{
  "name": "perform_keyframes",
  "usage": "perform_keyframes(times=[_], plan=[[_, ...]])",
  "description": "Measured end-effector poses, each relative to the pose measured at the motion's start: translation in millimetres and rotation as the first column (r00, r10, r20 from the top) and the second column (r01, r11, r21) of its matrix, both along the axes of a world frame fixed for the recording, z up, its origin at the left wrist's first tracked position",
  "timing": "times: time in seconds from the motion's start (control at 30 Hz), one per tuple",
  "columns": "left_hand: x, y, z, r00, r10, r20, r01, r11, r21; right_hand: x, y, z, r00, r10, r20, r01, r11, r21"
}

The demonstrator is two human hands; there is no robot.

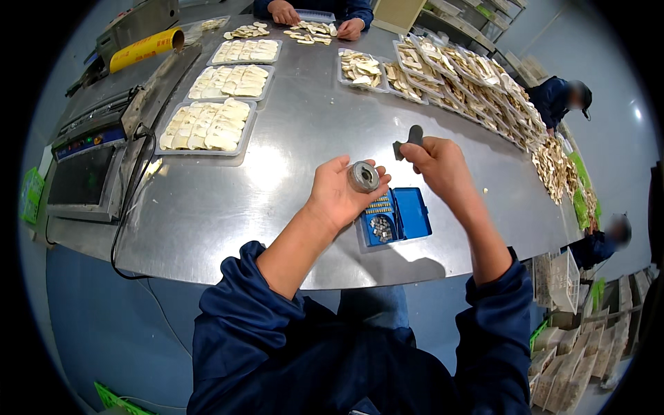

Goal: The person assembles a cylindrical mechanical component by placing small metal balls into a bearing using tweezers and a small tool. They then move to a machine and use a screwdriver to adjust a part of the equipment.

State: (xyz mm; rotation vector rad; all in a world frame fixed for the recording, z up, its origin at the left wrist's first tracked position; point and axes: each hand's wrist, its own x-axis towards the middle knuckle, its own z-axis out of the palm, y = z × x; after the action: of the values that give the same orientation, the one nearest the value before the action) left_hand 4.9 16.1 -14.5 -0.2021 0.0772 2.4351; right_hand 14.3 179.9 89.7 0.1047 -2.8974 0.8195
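My left hand (339,197) holds a small round metal wheel-like part (364,176) between thumb and fingers, above the steel table (290,152). My right hand (439,166) grips a small dark grey tool (409,140) that sticks up from the fingers. Just below both hands lies an open blue plastic case (404,216) with rows of small metal pieces in its left half. My sleeves are dark blue.
Clear trays of pale sliced food (207,126) stand in a row at the left, and many more trays (470,76) line the right side. A sealing machine (86,169) with a yellow roll (145,48) sits at the far left. Another person's hands (283,12) work at the far end.
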Motion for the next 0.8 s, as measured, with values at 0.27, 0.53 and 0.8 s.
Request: perform_keyframes(times=[0.27,0.53,0.8], plan=[[1.7,4.1,6.8,0.991,-0.054,-0.12,0.04,0.992,-0.121,8.2,11.7,13.2,0.904,0.426,0.031,-0.427,0.904,0.031],[3.0,9.8,6.3,0.981,-0.136,-0.138,0.055,0.879,-0.473,0.9,0.7,3.2,0.697,0.674,-0.246,-0.525,0.713,0.465],[7.5,5.1,13.9,0.964,-0.244,-0.101,0.167,0.859,-0.484,-3.1,-4.1,-1.1,0.583,0.793,-0.176,-0.625,0.576,0.527]])
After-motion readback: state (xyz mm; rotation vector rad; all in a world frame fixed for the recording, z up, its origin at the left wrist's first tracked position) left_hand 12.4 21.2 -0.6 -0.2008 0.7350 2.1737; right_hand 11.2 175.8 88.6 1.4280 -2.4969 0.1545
